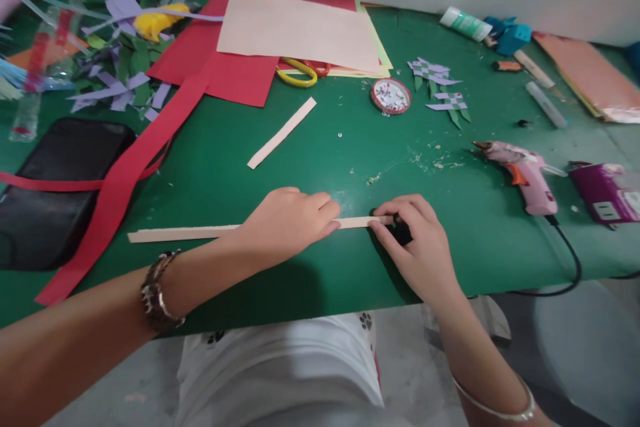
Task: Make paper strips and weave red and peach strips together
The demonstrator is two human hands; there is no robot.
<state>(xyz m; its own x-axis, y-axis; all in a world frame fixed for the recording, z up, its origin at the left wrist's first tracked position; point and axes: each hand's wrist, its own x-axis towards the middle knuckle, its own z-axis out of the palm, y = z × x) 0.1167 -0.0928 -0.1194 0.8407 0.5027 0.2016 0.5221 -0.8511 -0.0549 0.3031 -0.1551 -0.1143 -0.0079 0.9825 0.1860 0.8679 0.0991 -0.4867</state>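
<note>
A long, narrow cream paper strip (175, 234) lies along the near part of the green table, looking folded lengthwise at its left end. My left hand (287, 223) rests across it, fingers closed and thumb pressing the paper. Closer to the right end, my right hand (417, 243) pinches the same strip between thumb and fingers. Something dark shows under the right fingers, too hidden to name. Beyond the left hand lies a shorter cream paper strip (281, 133), apart from both hands.
Paper sheets (300, 30) cover yellow-handled scissors (297, 73) at the back. A red paper strip (117, 190) crosses a black case (70, 147) on the left. Right of the hands are a pink glue gun (525, 173) with a cord and a purple box (605, 192). A round red-rimmed container (391, 95) sits mid-table.
</note>
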